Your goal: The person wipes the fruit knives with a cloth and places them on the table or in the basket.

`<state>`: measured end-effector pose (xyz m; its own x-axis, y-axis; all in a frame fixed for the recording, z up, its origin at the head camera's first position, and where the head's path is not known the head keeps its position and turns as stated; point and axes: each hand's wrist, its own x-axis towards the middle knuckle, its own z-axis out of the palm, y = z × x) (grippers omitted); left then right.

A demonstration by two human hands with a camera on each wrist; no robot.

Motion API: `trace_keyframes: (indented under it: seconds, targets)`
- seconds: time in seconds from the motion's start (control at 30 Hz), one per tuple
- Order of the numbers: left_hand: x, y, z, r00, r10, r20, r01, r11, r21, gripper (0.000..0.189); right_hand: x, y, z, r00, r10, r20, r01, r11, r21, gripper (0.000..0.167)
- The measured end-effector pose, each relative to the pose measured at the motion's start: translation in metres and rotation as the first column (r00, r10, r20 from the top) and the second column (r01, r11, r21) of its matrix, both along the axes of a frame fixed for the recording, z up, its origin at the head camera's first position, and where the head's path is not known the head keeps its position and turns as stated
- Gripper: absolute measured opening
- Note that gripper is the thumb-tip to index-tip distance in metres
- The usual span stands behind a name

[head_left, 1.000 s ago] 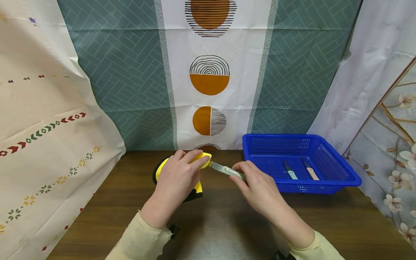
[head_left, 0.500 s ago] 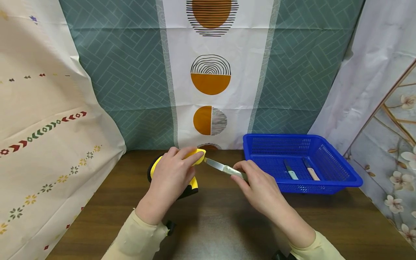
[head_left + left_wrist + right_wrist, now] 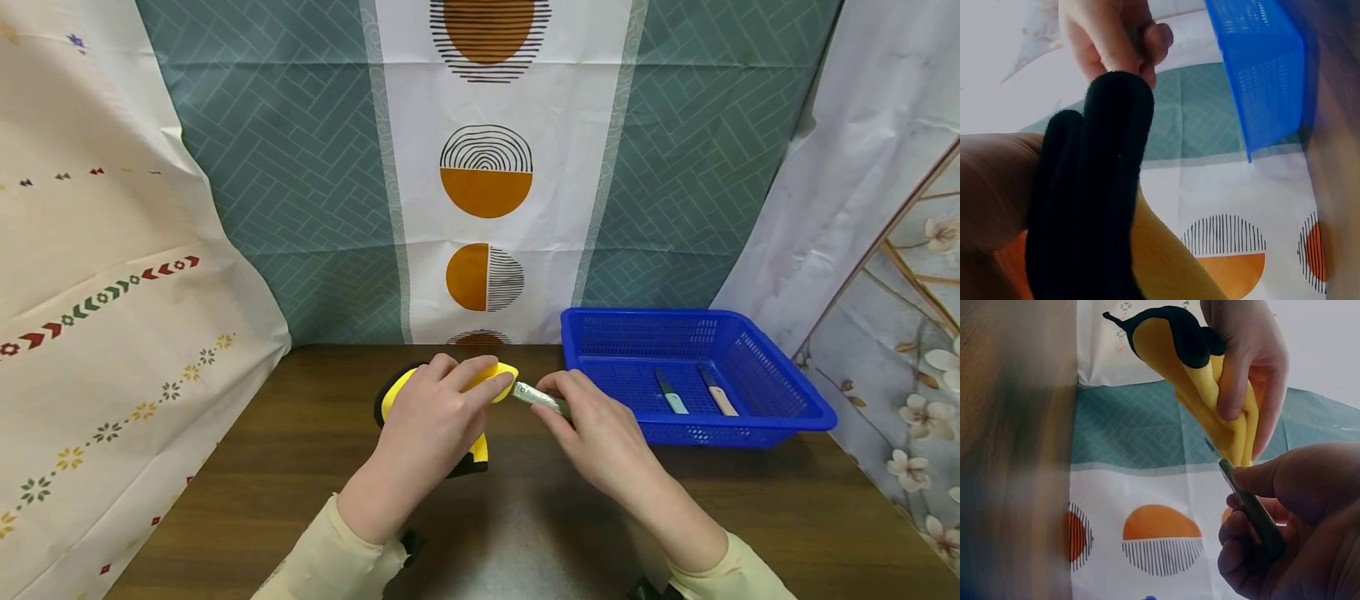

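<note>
My left hand (image 3: 427,421) grips a yellow cloth (image 3: 1179,365) with black edging, bunched into folds, above the table. The thumb and fingers squeeze its folded end. In my right hand (image 3: 603,433) is a small knife (image 3: 536,397) with a pale green handle, held between thumb and curled fingers and pointing left. The yellow folds reach right up to the front of the handle, and most of the blade is hidden by them in the head view. From the right wrist, a short bit of blade (image 3: 1212,447) shows beside the cloth. Black edging (image 3: 1110,181) fills the left wrist view.
To the right on the brown wooden table (image 3: 247,467) stands a blue plastic basket (image 3: 645,315). Inside lie a knife with a light blue handle (image 3: 676,403) and one with a pink handle (image 3: 723,402). Patterned curtains (image 3: 300,208) hang behind the table and at both sides.
My left hand first drew the cloth leftward off the blade's tip, then brought it back right along the blade up to the handle. My right hand and the knife stayed nearly still.
</note>
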<state>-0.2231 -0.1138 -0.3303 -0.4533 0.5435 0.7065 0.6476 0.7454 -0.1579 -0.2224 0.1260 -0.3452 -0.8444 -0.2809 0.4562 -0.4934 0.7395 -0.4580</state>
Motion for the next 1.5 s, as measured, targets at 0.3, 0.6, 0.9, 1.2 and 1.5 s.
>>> trace_keyframes:
  seconds: [0.3,0.6,0.9,1.2,1.5]
  targets:
    - [0.002,0.002,-0.002,0.999,0.031,0.033,-0.029,0.999,-0.043,0.046,0.0,0.0,0.001,1.0,0.002,0.008,-0.002,1.0,0.002,0.013]
    - [-0.005,-0.004,-0.002,0.998,0.046,0.032,-0.045,0.999,-0.018,0.047,0.001,0.0,-0.001,1.0,-0.001,-0.027,0.001,1.0,0.002,0.012]
    - [-0.012,-0.015,-0.001,0.998,0.062,-0.004,-0.062,0.998,0.007,0.044,0.0,0.0,-0.001,1.0,-0.003,-0.03,0.003,1.0,-0.001,0.012]
    - [-0.015,-0.024,0.002,0.995,0.099,0.03,-0.1,0.995,0.017,0.047,0.001,0.0,0.0,0.999,-0.002,-0.041,0.002,1.0,0.002,0.013]
    - [-0.015,-0.036,0.003,0.987,0.149,0.067,-0.152,0.987,0.043,0.048,0.002,0.001,0.001,0.999,-0.017,-0.034,0.016,1.0,-0.006,0.015]
